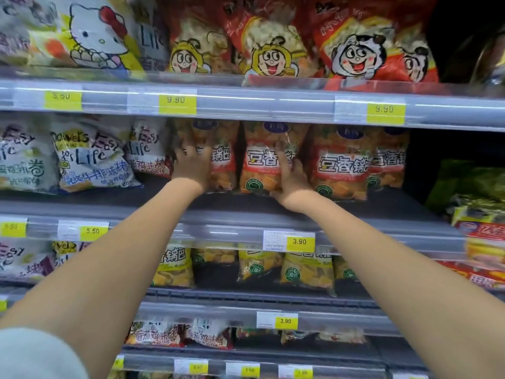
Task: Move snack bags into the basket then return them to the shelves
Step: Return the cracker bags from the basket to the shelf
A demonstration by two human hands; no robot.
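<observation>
Landmark: the upper yellow 3.90 price tag. Directly above it, on the shelf that carries the tag, stands a row of orange-red snack bags. The right hand lies just above the tag, fingers straight, flat against the front of the middle bag. Above and left of the tag, the left hand touches the neighbouring bag with spread fingers; motion blur hides any grip.

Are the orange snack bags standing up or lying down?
Standing up. The orange bags rest on their bottom edges, side by side in a row on the shelf, with their printed fronts facing out.
</observation>
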